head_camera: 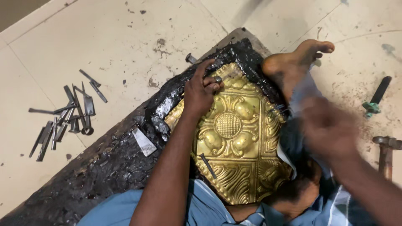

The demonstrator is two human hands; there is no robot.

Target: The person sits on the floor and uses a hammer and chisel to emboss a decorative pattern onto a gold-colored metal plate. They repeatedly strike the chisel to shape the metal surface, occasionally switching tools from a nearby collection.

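- In the head view, we saw our left hand (201, 90) lying on the upper left corner of the embossed brass sheet (234, 138), with the fingers curled closed around a small steel punch (217, 79), whose round end showed just beside the fingertips.
- The brass sheet was bedded on a black pitch board (125, 159), which ran diagonally from the lower left to the upper right across the pale floor (125, 37).
- The punch stood at the far edge of the sheet, and the rest of the relief spread toward us and to the right of this hand.
- Our right hand (328, 129) hovered to the right of the sheet, well apart from the punch. It was blurred, so we could not tell if it was open or closed.
- The left hand was clearly the nearer one to the punch.
- One loose chisel (208, 165) lay on the lower part of the sheet, with its long axis slanted.
- A bare foot (293, 60) pressed on the upper right end of the board.
- A group of spare punches (67, 119) lay on the floor at the left, and a hammer (387, 150) at the right edge.
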